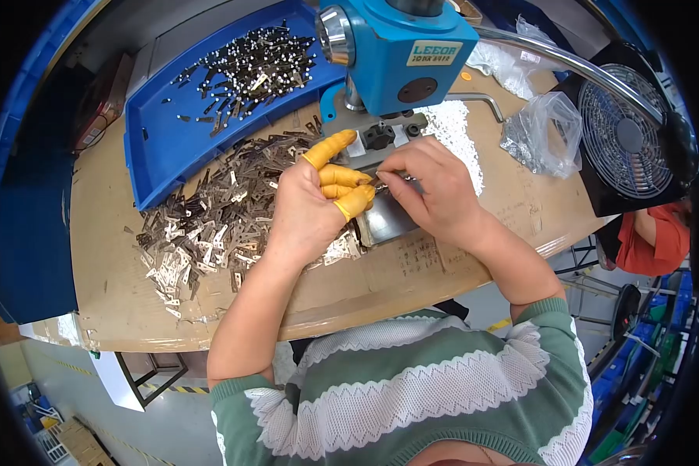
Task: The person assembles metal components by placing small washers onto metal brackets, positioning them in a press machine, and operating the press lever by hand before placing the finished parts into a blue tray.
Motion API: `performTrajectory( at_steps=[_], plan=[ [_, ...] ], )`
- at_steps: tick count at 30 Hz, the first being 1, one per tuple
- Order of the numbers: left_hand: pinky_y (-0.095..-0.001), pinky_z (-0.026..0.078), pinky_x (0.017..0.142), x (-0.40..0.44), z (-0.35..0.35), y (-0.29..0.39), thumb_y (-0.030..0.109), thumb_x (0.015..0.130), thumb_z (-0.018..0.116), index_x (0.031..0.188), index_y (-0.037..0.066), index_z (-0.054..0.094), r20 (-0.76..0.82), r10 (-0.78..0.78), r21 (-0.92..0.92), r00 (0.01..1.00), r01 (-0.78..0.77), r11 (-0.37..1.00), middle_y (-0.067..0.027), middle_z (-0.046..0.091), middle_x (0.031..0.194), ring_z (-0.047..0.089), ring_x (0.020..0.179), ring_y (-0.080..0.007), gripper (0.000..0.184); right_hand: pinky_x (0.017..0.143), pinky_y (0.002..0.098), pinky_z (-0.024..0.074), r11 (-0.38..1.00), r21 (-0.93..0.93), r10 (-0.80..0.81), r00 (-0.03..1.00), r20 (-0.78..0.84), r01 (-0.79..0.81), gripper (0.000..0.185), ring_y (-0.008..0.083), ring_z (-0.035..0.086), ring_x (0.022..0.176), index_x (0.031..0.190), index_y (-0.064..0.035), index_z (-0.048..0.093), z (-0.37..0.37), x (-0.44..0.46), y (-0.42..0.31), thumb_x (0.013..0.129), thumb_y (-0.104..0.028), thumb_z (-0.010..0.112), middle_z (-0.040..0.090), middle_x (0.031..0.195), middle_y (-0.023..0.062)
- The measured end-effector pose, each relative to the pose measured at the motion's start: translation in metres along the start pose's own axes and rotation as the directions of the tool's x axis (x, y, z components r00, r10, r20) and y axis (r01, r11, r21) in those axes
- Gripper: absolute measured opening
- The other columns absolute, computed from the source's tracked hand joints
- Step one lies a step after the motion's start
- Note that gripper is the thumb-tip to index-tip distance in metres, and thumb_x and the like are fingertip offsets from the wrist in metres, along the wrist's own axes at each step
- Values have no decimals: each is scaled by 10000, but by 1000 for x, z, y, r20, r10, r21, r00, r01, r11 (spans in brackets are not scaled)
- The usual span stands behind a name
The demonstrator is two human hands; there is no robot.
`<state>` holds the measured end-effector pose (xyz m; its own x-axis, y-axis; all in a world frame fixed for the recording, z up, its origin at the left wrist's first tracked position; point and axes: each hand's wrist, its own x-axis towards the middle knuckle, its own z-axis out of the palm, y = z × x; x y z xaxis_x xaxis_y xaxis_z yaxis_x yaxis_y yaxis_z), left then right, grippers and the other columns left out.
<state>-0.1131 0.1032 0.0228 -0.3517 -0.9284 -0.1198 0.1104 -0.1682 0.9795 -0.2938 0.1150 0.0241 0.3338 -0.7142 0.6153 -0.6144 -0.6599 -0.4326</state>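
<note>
My left hand [312, 203], with yellow finger covers on several fingers, is closed in a pinch in front of the blue press [419, 58]. A small dark metal strip [375, 181] seems to show at its fingertips. My right hand [436, 186] is bare and comes in from the right, thumb and forefinger pinched close to the left fingertips. Whatever it holds is too small to make out. Just behind both hands sits the press's black tool block [379, 137]. Loose flat metal strips [233, 206] with holes lie heaped beside my left hand.
A blue tray [151, 167] at the back left holds dark strips with white tips. White small parts [452, 136] are piled right of the press. Plastic bags [547, 132] and a black fan [627, 136] stand farther right. Another person's red-orange sleeve [656, 241] shows at the right.
</note>
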Motion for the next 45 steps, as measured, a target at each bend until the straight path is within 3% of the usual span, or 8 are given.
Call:
performTrajectory(
  at_steps=[13, 19, 27, 31, 33, 35, 40, 45],
  plan=[
    [-228, 513, 641, 3, 7, 1, -97, 731, 594, 1329, -11, 336, 13, 47, 143, 999, -49, 988, -88, 623, 852, 616, 734, -114, 657, 627, 342, 427, 995, -93, -24, 999, -23, 22, 107, 255, 543, 692, 785, -53, 604, -2, -9, 4, 701, -43, 670, 576, 736, 75],
    [-190, 400, 499, 21, -1, 6, -5, 762, 586, 1347, -12, 290, 108, -44, 17, 993, 42, 999, -97, 615, 816, 541, 597, -96, 656, 607, 309, 467, 872, 307, 363, 924, 121, -382, 108, 227, 581, 689, 811, -33, 647, -14, -6, 4, 712, -35, 690, 618, 738, 86],
    [-216, 381, 446, 60, 2, 26, -73, 707, 538, 1334, -99, 245, -11, 17, 2, 1000, -17, 1000, -124, 597, 740, 503, 530, -103, 692, 665, 257, 470, 989, 120, 123, 912, -391, -82, 241, 122, 596, 770, 974, 7, 622, -75, 8, 7, 741, -11, 679, 653, 888, 63],
    [-218, 381, 418, 68, -1, 18, -44, 728, 530, 1324, -108, 255, -5, 38, -152, 999, -38, 988, -127, 592, 743, 504, 508, -117, 660, 1003, 409, 376, 849, 472, 174, 717, -675, 239, 517, 348, 454, 1189, 1226, 44, 454, -131, 25, -21, 769, -110, 643, 450, 1259, 272],
    [-214, 379, 407, 69, -4, 15, -10, 753, 534, 1323, -109, 254, -2, 35, -181, 999, -35, 983, -139, 593, 759, 504, 497, -122, 642, 1017, 450, 348, 587, 725, 66, 872, -485, 359, 588, 380, 364, 1246, 1241, 28, 442, -153, 10, -22, 754, -205, 674, 383, 1316, 272],
    [-208, 376, 409, 66, -3, 17, -12, 760, 531, 1324, -106, 253, 4, 18, -177, 1000, -17, 984, -139, 594, 768, 504, 498, -120, 636, 866, 389, 424, 565, 759, 121, 877, -464, 324, 448, 316, 528, 990, 1200, 4, 483, -154, -8, -26, 833, -223, 601, 511, 1141, 222],
    [-209, 389, 428, 65, -4, 11, -21, 766, 535, 1334, -92, 248, 30, -12, -194, 999, 18, 981, -129, 601, 785, 519, 519, -116, 641, 661, 403, 514, 981, -152, -177, 875, -450, 121, 267, 319, 608, 775, 812, -41, 579, -102, -74, -8, 879, -295, 535, 566, 874, 125],
    [-215, 423, 474, 63, -4, 18, -65, 765, 535, 1339, -70, 269, 4, -3, 85, 1000, 3, 996, -146, 626, 850, 551, 563, -117, 633, 622, 354, 446, 974, 71, -150, 852, -501, 214, 378, 251, 581, 700, 772, -16, 550, -98, -62, 3, 892, -373, 515, 584, 808, 121]
  ],
)
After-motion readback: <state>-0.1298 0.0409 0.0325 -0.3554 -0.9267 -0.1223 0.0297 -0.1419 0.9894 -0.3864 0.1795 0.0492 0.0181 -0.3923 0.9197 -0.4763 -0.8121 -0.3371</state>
